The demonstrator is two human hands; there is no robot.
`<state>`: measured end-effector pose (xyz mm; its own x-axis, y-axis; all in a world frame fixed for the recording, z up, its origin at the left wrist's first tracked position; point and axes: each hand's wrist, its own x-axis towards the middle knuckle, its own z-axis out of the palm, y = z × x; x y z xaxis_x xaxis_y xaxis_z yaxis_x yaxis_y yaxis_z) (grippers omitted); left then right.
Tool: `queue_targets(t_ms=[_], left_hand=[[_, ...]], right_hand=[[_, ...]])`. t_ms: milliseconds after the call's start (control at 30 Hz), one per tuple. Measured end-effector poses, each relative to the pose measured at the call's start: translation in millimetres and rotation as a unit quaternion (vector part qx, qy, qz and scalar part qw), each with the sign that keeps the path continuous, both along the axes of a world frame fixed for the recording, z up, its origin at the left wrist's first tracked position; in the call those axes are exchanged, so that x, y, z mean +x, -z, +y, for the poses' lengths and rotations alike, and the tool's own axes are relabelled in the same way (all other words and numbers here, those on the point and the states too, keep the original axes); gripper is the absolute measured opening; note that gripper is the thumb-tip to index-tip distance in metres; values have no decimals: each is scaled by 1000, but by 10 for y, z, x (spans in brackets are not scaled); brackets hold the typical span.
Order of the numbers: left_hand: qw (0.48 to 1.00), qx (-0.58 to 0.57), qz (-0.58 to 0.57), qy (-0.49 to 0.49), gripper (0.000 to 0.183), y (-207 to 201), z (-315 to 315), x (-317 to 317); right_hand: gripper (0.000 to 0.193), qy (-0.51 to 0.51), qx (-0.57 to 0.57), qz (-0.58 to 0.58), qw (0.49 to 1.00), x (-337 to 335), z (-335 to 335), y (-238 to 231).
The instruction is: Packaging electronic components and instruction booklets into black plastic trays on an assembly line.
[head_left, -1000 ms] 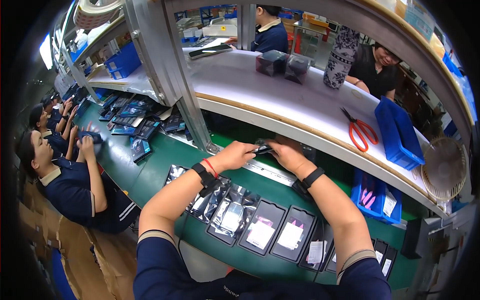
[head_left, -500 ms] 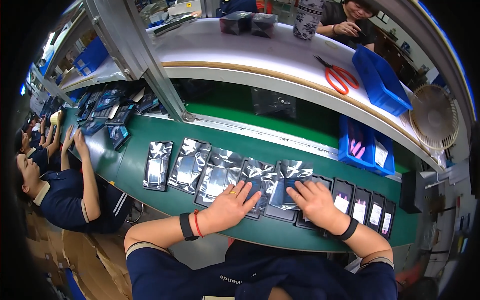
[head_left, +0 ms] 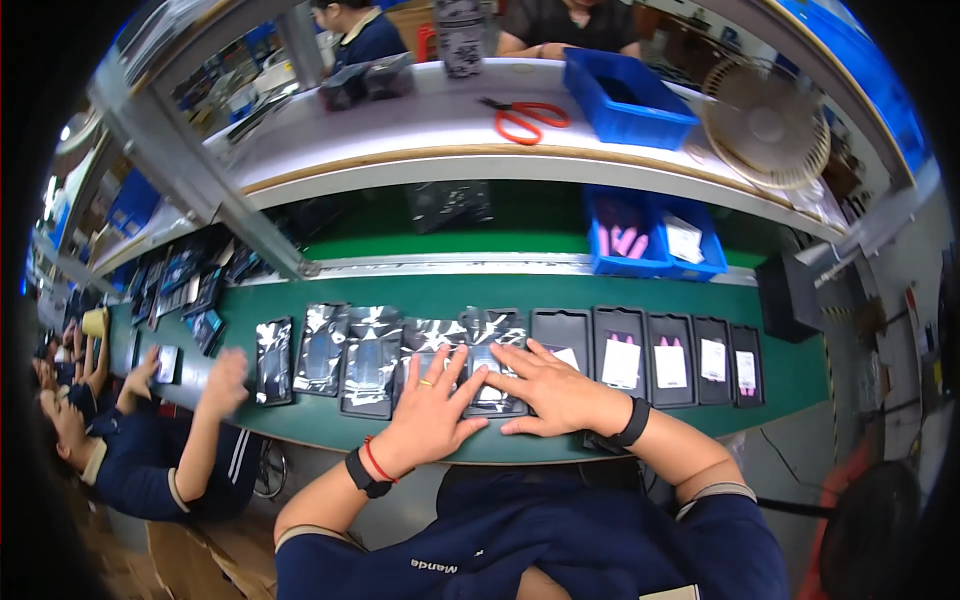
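A row of shallow black trays crosses the green bench. My left hand (head_left: 437, 402) lies open, fingers spread, on a shiny plastic bag (head_left: 433, 333) in one tray. Beside it, my right hand (head_left: 552, 394) is also open, its fingertips pressing on the neighbouring shiny bag (head_left: 495, 325). The two hands nearly touch at the fingers. Left of them lie more bagged trays, among them one bag (head_left: 370, 355) and the narrow end tray (head_left: 273, 360). To the right, a tray (head_left: 560, 325) and several others carry white labels (head_left: 621, 364) over pink pieces; no shiny bags cover these.
A white shelf (head_left: 380, 140) spans the back, holding orange-handled scissors (head_left: 525, 118), a blue bin (head_left: 625, 110) and a fan (head_left: 768, 122). Beneath it sit blue bins (head_left: 625, 262) with pink pieces. Dark packages (head_left: 195, 290) are heaped at left, near a co-worker (head_left: 140, 440).
My right hand has shifted left onto another bag, close to my left hand. A bag now lies flat there in its tray. The view has turned; the left co-worker's hands have moved apart.
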<state>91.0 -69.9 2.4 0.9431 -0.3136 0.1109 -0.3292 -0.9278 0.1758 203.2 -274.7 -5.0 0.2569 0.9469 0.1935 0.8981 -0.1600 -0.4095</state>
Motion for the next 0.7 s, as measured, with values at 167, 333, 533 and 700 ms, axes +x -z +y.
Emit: queue_targets(t_ms=[167,333,533,700], left_hand=[[998,-9,62,-15,69,313,-277,70],[999,-3,47,-24,66,306,-294,38],[998,7,24,-64,60,385,-88,-34],[994,-7,24,-108,59,337,468,-263]], right_hand=[[50,344,85,-79,932,278,-1009,-227],[58,738,-95,-60,665,646,-2779,99],[63,719,-100,23,688,693,-3007,376],[59,677,-92,13,730,501,-2336,295]])
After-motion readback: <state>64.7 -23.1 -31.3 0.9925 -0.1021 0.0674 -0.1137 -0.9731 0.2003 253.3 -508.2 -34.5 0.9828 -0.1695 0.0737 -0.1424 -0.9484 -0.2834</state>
